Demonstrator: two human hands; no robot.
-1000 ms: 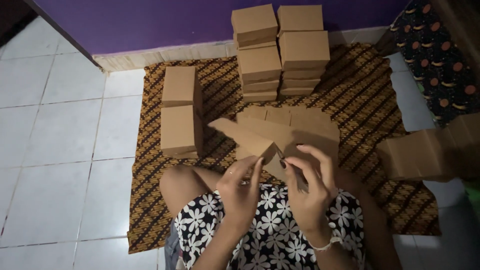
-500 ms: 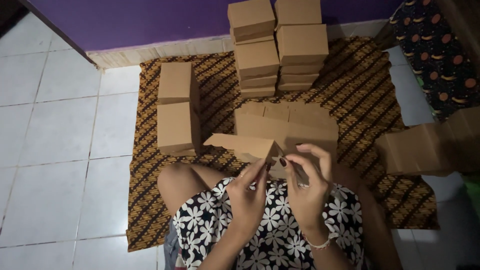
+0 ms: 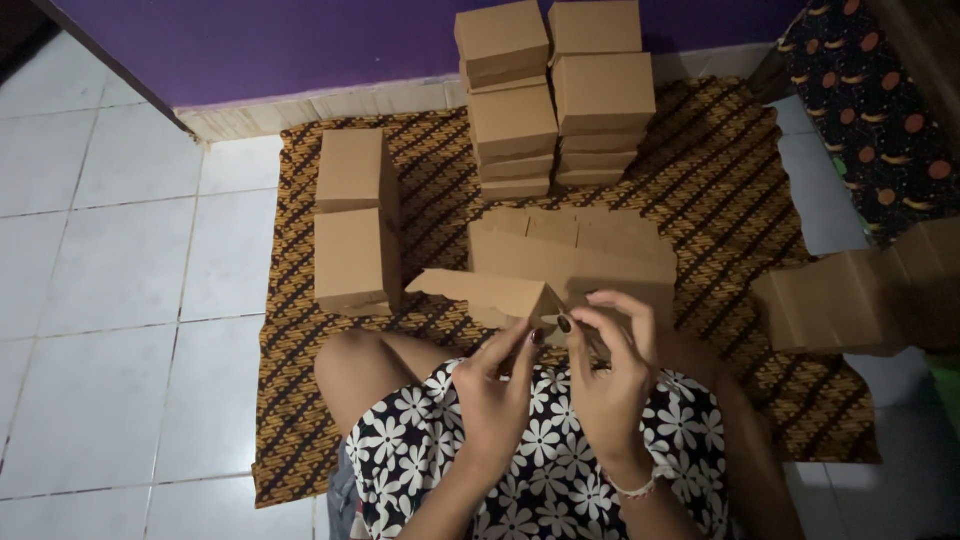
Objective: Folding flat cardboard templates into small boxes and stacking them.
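A flat brown cardboard box blank (image 3: pixel 490 292) is held over my lap, its long flap pointing left. My left hand (image 3: pixel 497 385) pinches its lower edge from below. My right hand (image 3: pixel 610 365) grips the same blank at its right end, fingers curled over the fold. Just beyond my hands lies a pile of unfolded brown blanks (image 3: pixel 575 250) on a brown patterned cloth (image 3: pixel 300 400).
Two stacks of folded brown boxes (image 3: pixel 555 95) stand at the far edge by the purple wall. Two more folded boxes (image 3: pixel 352 225) lie at the left on the cloth. More cardboard (image 3: pixel 850 300) sits at the right. White floor tiles (image 3: pixel 110 250) spread to the left.
The blank has been turned and lowered a little towards my lap, and both hands have closed in on its right end. The view has drifted slightly.
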